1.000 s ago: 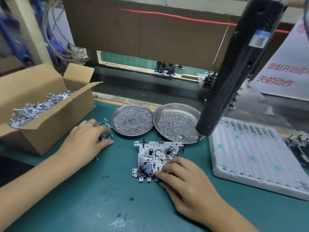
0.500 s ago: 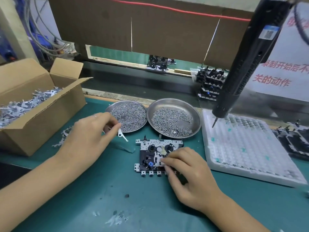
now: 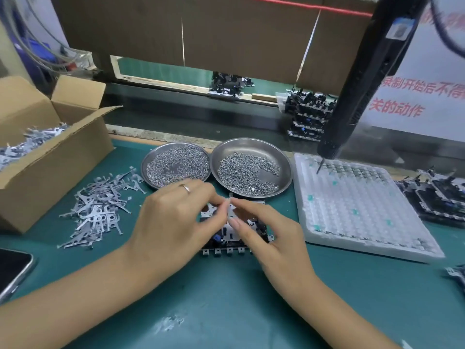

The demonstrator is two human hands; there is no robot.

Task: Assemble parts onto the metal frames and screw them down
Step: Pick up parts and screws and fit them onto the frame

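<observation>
From the head view, my left hand [image 3: 171,217] and right hand [image 3: 271,238] meet over the metal frame [image 3: 227,250], which lies flat on the green worktop [image 3: 226,311] just in front of the two steel dishes. The fingertips of both hands come together above the frame's far half; I appear to pinch a small part between them, but it is blurred and mostly hidden, so I cannot say which hand truly holds it. My right hand's lower fingers curl down onto the frame, steadying it.

As I judge it, this frame is at the fitting step: the part is being seated and no screw has gone in yet. The electric screwdriver [image 3: 372,79] hangs untouched to the right, its tip over the white foam tray [image 3: 352,212]. The screws wait in the left dish [image 3: 176,165] and the right dish [image 3: 251,170].

There is much left. A loose heap of stamped metal parts [image 3: 98,207] lies on the worktop beside the cardboard box [image 3: 55,157], which holds more. Stacked assemblies [image 3: 309,114] stand at the back, and others [image 3: 437,195] sit at the far right, perhaps finished ones; I cannot tell.
</observation>
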